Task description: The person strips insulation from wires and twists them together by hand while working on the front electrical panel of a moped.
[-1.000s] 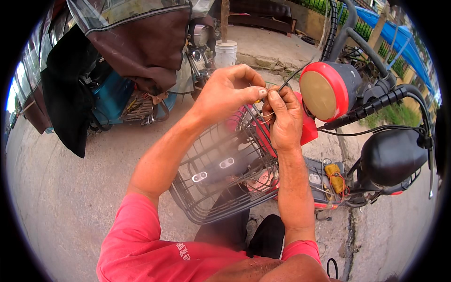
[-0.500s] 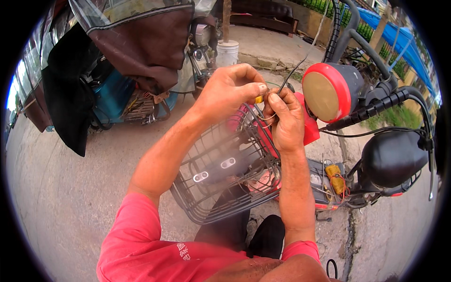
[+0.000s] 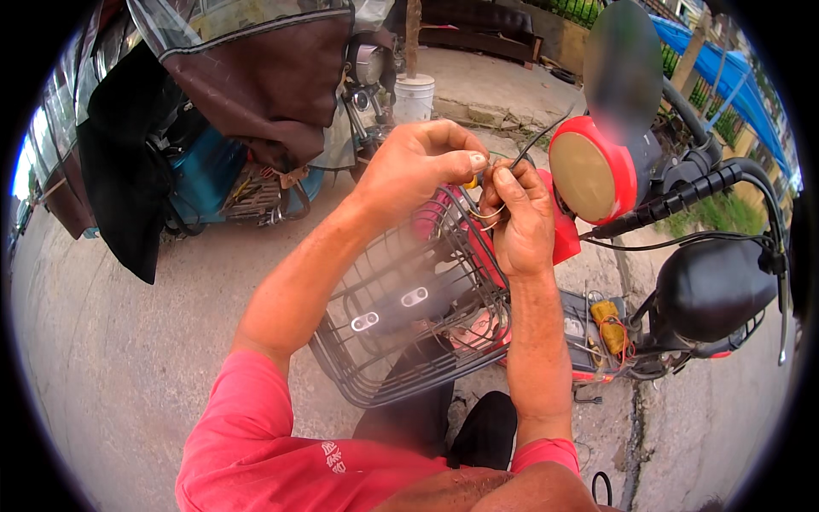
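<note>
My left hand (image 3: 418, 171) is closed in a pinch, its thumb and forefinger pressed together on a thin wire end that barely shows. Fingertip to fingertip with it, my right hand (image 3: 522, 218) pinches a black electrical wire (image 3: 535, 141), which sticks up past the fingers. A pale thin wire loops below the right fingers. Something small and yellow (image 3: 470, 182) peeks out under the left fingertips; its kind is hidden. Both hands are above the black wire basket (image 3: 375, 394) of a red motorbike, just left of its round red-rimmed headlight (image 3: 589, 169).
Black-wrapped handlebar tubing (image 3: 674, 200) and a black seat (image 3: 717, 286) are at right. A yellow taped bundle (image 3: 608, 326) with loose wires lies on the footboard. At left stands a covered three-wheeler (image 3: 247, 85); behind is a white bucket (image 3: 414, 96). A blurred dark oval (image 3: 625, 64) covers part of the handlebar.
The black wire's upper end has dipped and leans further right. My right fingers have shifted slightly, and the left hand is nearly still. A blurred dark oval now appears over the handlebar.
</note>
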Action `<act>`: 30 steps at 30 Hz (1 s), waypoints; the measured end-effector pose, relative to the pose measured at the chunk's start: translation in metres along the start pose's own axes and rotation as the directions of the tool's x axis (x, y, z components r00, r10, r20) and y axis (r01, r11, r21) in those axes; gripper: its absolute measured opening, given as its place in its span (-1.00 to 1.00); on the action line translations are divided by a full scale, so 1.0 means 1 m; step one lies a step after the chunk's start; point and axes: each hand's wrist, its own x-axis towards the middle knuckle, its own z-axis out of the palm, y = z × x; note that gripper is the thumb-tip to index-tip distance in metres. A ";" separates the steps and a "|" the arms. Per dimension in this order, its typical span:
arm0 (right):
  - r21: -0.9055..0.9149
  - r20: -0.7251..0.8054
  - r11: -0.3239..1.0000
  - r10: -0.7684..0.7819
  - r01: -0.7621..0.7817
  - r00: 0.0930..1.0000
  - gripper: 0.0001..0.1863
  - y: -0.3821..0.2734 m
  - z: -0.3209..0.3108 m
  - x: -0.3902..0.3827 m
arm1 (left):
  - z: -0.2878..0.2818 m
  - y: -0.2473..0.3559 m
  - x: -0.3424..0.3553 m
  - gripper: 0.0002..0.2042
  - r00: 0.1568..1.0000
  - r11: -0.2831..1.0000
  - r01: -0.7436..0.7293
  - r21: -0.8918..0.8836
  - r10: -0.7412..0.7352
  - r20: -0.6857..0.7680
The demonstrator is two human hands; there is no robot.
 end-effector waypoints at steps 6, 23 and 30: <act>-0.008 -0.006 1.000 -0.006 0.005 1.000 -0.91 0.000 -0.001 0.000 | 0.000 -0.001 0.002 -0.82 0.999 0.999 0.034 -0.019 -0.034 0.005; -0.093 -0.024 0.992 -0.086 0.083 0.996 -0.89 0.004 0.002 -0.001 | 0.003 -0.011 0.002 -0.81 1.000 0.998 -0.012 -0.060 0.012 0.009; -0.070 -0.058 0.993 -0.099 0.095 0.993 -0.89 0.006 0.001 0.000 | 0.006 -0.010 0.000 -0.80 0.999 1.000 -0.015 -0.023 0.014 -0.035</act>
